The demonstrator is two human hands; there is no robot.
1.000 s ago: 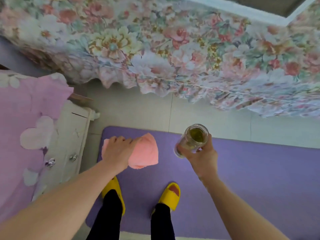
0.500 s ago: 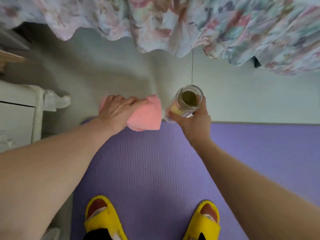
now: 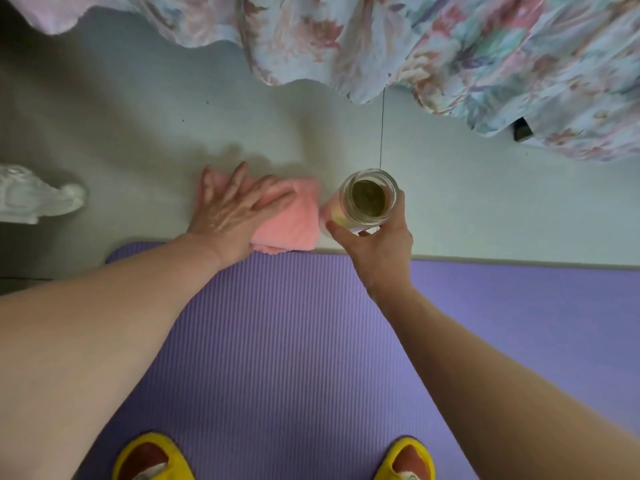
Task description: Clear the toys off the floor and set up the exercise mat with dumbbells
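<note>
A purple ribbed exercise mat lies flat on the pale floor under my feet. Just past its far edge a folded pink towel lies on the floor. My left hand presses flat on the towel with its fingers spread and straight. To the right of the towel, my right hand grips a glass bottle with a greenish liquid inside, held upright low over the floor beside the towel. No dumbbells or toys are in view.
A floral bedspread hangs down across the top of the view. A white carved furniture foot stands at the left. My yellow slippers stand on the mat's near edge. Grey floor tiles run between mat and bed.
I have bent lower and both hands have come down. The towel now lies on the floor under my flattened left hand. The bottle has dropped to just beside it.
</note>
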